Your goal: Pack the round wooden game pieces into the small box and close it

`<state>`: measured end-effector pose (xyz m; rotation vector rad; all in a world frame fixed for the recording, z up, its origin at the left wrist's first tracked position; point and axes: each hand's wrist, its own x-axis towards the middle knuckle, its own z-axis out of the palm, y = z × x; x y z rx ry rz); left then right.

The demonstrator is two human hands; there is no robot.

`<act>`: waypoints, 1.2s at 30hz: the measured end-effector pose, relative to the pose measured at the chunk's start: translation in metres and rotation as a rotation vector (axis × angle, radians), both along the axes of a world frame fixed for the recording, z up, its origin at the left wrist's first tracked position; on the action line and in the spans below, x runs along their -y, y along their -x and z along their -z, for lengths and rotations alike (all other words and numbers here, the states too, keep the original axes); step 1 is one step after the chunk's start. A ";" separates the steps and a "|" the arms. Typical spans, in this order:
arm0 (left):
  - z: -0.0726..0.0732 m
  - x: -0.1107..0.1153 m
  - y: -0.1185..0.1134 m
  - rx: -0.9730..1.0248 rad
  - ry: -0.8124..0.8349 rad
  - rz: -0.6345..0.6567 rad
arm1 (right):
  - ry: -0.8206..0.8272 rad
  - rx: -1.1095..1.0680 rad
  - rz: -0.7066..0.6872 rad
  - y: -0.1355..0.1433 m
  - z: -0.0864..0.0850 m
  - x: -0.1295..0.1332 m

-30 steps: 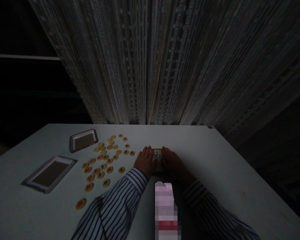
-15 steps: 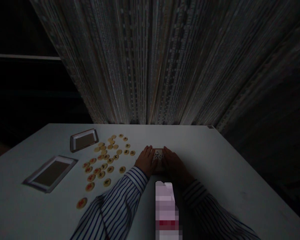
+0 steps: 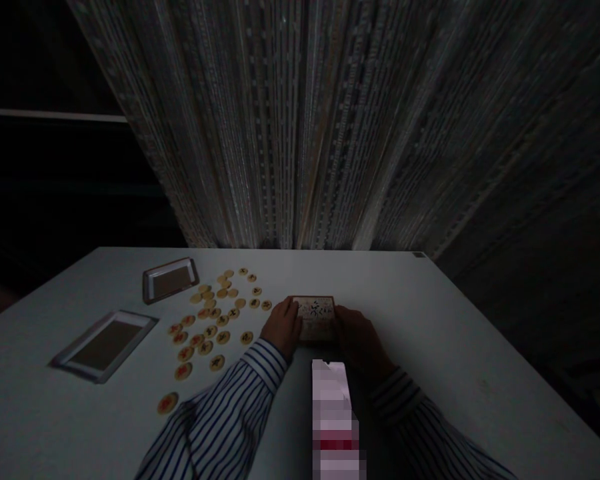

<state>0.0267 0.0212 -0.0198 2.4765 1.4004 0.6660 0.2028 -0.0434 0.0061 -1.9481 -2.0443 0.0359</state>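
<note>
A flat rectangular box (image 3: 316, 321) with dark markings on its pale top lies on the white table, between my two hands. My left hand (image 3: 283, 328) grips its left side, fingers pressed together at the edge. At the right side, my right hand (image 3: 359, 337) holds the box with its fingers along that edge; part of this hand is in shadow. Several round pieces (image 3: 223, 337) with red or black characters are scattered to the left of my left hand, some showing plain faces.
An open box part (image 3: 170, 281) stands at the back left of the table (image 3: 380, 273). Nearer, a larger shallow tray (image 3: 105, 343) lies at the left. A striped curtain (image 3: 305, 133) hangs behind the table. A pixelated pale shape covers the lower middle.
My hands have moved apart to the sides of the box, so more of its top shows. The view has shifted slightly.
</note>
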 end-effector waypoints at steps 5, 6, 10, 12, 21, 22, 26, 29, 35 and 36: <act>-0.014 0.007 0.003 0.002 0.147 -0.084 | -0.018 0.053 -0.007 0.000 0.004 0.000; -0.016 0.007 0.002 0.008 0.181 -0.094 | -0.016 0.071 -0.006 0.000 0.005 0.000; -0.026 0.006 -0.001 0.037 0.273 -0.125 | -0.001 0.094 -0.004 -0.002 0.007 -0.001; -0.030 0.003 -0.001 0.056 0.323 -0.136 | 0.001 0.088 -0.006 -0.003 0.007 -0.001; -0.040 -0.019 -0.004 0.092 0.470 -0.224 | 0.029 0.050 -0.001 -0.005 0.008 -0.003; -0.040 -0.020 -0.005 0.103 0.480 -0.224 | 0.030 0.047 0.002 -0.004 0.009 -0.003; -0.039 -0.023 -0.005 0.143 0.509 -0.229 | 0.024 0.030 0.005 -0.005 0.011 -0.003; -0.039 -0.023 -0.005 0.163 0.512 -0.240 | 0.029 0.017 -0.001 -0.005 0.010 -0.004; -0.040 -0.023 -0.005 0.199 0.517 -0.271 | 0.023 0.012 -0.011 -0.004 0.006 -0.003; -0.041 -0.023 -0.005 0.204 0.520 -0.276 | 0.022 0.015 -0.011 -0.004 0.006 -0.003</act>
